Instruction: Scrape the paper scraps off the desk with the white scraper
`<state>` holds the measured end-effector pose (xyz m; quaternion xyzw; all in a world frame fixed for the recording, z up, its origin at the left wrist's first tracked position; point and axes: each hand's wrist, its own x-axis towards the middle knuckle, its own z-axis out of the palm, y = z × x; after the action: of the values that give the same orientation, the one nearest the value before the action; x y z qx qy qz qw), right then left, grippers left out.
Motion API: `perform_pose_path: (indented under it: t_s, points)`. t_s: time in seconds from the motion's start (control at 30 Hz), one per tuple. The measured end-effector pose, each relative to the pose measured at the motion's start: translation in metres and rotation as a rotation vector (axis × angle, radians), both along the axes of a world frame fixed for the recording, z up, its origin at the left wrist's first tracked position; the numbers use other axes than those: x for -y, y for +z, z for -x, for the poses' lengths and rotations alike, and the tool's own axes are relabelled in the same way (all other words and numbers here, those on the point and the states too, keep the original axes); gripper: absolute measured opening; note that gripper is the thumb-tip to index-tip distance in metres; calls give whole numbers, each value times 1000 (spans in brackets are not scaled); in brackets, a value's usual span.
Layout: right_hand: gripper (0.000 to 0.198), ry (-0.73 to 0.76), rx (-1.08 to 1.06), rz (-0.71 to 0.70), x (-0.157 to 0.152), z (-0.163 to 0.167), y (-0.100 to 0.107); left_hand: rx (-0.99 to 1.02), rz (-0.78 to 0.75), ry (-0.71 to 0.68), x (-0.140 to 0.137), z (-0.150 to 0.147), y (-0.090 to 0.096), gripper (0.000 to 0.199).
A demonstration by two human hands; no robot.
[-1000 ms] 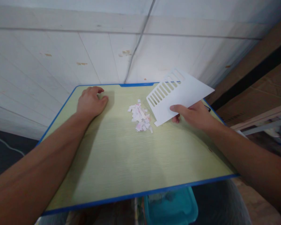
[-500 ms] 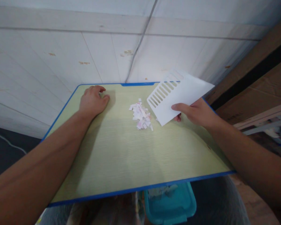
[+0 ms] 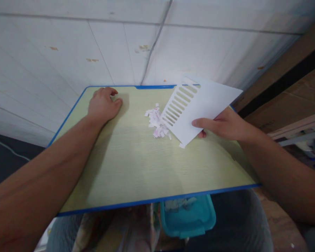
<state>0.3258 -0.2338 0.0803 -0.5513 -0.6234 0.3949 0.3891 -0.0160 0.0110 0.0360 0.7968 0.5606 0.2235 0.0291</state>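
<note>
My right hand (image 3: 217, 124) grips a slotted white sheet (image 3: 210, 101), thumb on top and fingertips curled beneath. A row of long slots runs along the sheet's left side. That edge reaches the right side of a heap of torn paper scraps (image 3: 157, 122); I cannot tell whether it touches them. One loose scrap (image 3: 182, 145) pokes out by the sheet's lower corner. On the left part of the pale yellow tabletop (image 3: 126, 164) rests my left hand (image 3: 103, 105), loosely curled with thumb and fingers apart, holding nothing.
A white plank wall (image 3: 68, 52) with a hanging grey cable (image 3: 153, 45) stands behind the blue-edged table. Below the front edge is a turquoise bin (image 3: 189, 220) with scraps inside. Cardboard boxes (image 3: 286, 105) stand at the right.
The slotted sheet has turned slightly, its slotted edge coming closer to the heap. A loose scrap now shows at its lower corner. My left hand stays in place; the view has tilted down.
</note>
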Motion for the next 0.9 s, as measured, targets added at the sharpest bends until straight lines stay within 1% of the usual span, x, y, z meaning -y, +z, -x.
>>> perform_pose_path:
  t_s: [0.1,0.23,0.47,0.53,0.7,0.8,0.9]
  points:
    - [34,46,-57,105,16,20,6,-3,-2,-2,4,-3,2,43]
    - [29,164,-117,194,30,40,10,-9,-5,-8,6,-5,4,45]
    - [24,329,-161,341,39,46,7,9,5,0,4,-5,3,44]
    - [21,347,-163,345,39,47,7,9,6,-2,3,-5,3,44]
    - [14,311,-166,267,37,52,6,-11,3,1,5,-5,4,42]
    - [14,332,-159,297,37,52,3,-2,5,3,5,-6,4,42]
    - [19,380,-163,350,39,50,2,2,12,1,5,-6,4,43]
